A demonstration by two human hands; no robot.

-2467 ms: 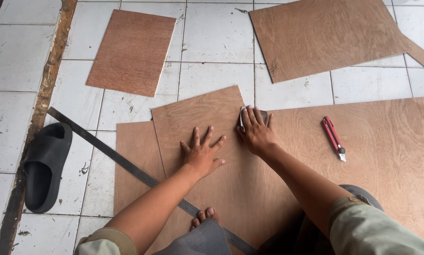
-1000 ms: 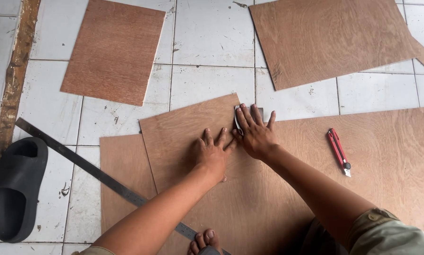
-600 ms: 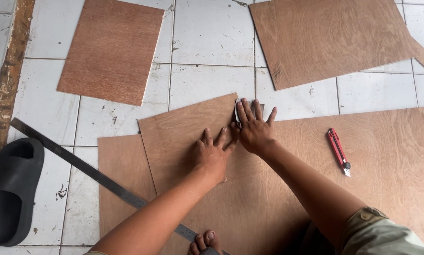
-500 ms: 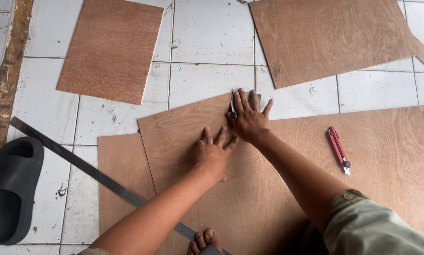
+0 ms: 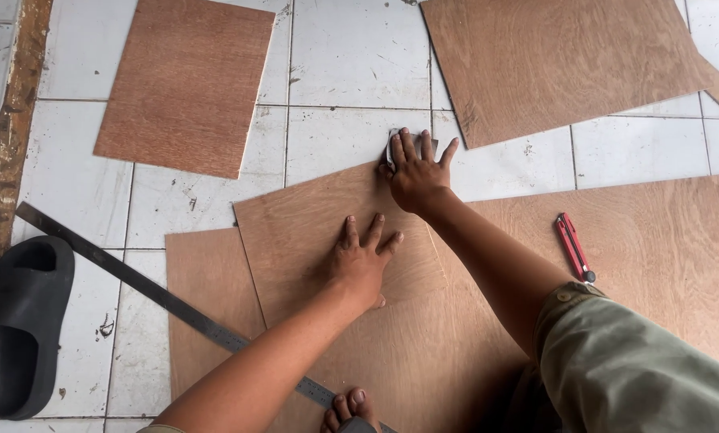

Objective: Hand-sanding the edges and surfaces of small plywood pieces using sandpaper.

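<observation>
My left hand (image 5: 363,261) lies flat with spread fingers on a brown plywood panel (image 5: 303,224), pressing it down. At the panel's far corner, my right hand (image 5: 417,172) grips a small grey pad (image 5: 391,149) held against the panel's edge. The panel rests partly on a larger plywood sheet (image 5: 664,240) and partly on another piece (image 5: 203,305) to the left. Most of the pad is hidden under my fingers.
A red utility knife (image 5: 574,247) lies on the large sheet to the right of my arm. A long metal ruler (image 5: 135,281) runs diagonally on the left. Nearby are a black sandal (image 5: 19,321), two more plywood pieces (image 5: 187,80) (image 5: 560,64) on the white tiles, and my toes (image 5: 347,405).
My right hand has slid with the pad along the panel's edge, away from me to the far corner. The left hand stays flat on the panel.
</observation>
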